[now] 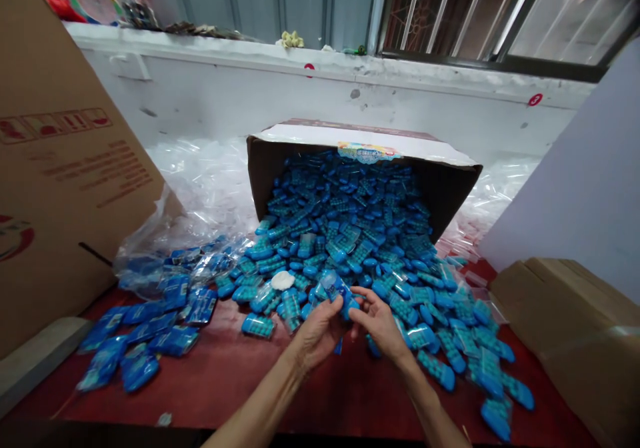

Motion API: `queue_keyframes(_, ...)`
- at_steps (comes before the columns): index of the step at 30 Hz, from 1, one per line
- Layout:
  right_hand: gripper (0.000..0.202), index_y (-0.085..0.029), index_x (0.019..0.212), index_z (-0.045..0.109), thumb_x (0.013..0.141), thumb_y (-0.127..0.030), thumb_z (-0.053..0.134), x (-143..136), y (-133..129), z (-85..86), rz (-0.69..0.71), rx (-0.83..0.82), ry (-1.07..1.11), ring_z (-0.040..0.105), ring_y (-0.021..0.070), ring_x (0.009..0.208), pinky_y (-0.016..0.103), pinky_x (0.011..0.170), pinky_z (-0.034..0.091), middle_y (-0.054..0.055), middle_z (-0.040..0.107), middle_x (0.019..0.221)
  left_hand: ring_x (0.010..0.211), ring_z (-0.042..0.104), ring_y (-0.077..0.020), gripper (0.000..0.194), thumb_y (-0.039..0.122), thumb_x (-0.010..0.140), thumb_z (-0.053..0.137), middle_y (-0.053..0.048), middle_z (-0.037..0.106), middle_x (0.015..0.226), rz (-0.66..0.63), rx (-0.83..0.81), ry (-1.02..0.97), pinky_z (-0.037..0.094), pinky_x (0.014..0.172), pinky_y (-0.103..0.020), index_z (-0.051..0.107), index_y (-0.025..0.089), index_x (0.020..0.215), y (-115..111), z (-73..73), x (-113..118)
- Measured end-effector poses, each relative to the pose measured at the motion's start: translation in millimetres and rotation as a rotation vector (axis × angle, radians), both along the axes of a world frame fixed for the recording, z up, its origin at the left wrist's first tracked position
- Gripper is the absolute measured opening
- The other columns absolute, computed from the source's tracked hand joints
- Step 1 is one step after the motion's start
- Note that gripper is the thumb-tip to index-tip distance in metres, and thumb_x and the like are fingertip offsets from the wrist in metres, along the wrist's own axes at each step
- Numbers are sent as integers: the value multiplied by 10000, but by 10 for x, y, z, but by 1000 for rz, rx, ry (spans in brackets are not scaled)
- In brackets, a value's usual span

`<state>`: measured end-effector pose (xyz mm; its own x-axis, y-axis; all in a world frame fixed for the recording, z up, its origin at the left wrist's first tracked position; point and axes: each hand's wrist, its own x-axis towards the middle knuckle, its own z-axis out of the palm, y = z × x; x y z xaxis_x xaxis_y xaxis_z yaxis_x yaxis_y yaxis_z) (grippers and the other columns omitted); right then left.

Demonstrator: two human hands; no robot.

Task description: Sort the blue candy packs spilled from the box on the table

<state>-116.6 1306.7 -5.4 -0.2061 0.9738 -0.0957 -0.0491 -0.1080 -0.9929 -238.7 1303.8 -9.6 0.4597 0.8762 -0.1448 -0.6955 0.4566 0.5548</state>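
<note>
Blue packet (336,285) sits between both hands just above the near edge of the pile, the left hand's fingers (320,325) closed on its near left side and the right hand's fingers (371,316) gripping its right end. Beyond it, the open carton (370,143) lies on its side, small blue containers (350,225) spilling onto the red worktop (215,381); a white round item (283,280) rests among them, and flat blue packets (153,328) lie to the left beside clear plastic wrap (145,245).
</note>
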Motion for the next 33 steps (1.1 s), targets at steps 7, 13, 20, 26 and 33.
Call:
queue_keyframes(7, 392, -198, 1046, 422, 688, -271, 563, -76, -58, 32, -43, 52, -28, 414, 51, 348, 188, 329, 388, -95, 412, 565, 721, 607, -167, 202, 326, 711, 589, -51, 656, 741, 175, -124, 142, 453, 668, -272, 582, 144, 800, 2, 36, -155)
queue_keyframes(13, 413, -202, 1064, 395, 695, -275, 566, -147, -97, -17, -103, 61, -63, 404, 42, 368, 181, 341, 395, -94, 404, 593, 685, 611, -155, 201, 332, 750, 538, -45, 662, 726, 149, -214, 80, 457, 689, -283, 579, 137, 775, -16, 12, -207)
queue_keyframes(20, 451, -213, 1088, 366, 690, -269, 570, -280, -68, -122, -57, -17, -4, 404, 50, 366, 192, 335, 403, -98, 405, 585, 668, 594, -149, 233, 352, 748, 537, -50, 647, 733, 164, -236, 60, 453, 633, -260, 588, 125, 765, 30, -87, -218)
queue_keyframes(26, 487, -217, 1108, 366, 681, -265, 595, -295, 117, -124, -36, -32, 25, 414, 38, 387, 184, 350, 420, -80, 433, 653, 705, 569, -160, 237, 322, 762, 523, -72, 624, 800, 99, -79, -29, 429, 585, -256, 596, 115, 850, 51, -52, -237)
queue_keyframes(33, 397, -236, 1097, 480, 713, -218, 581, -293, 176, -20, 61, 81, -124, 453, 58, 473, 176, 439, 399, -69, 423, 597, 707, 549, -142, 243, 311, 783, 496, -70, 615, 807, 51, -136, -92, 417, 636, -261, 601, 118, 885, 88, -55, -279)
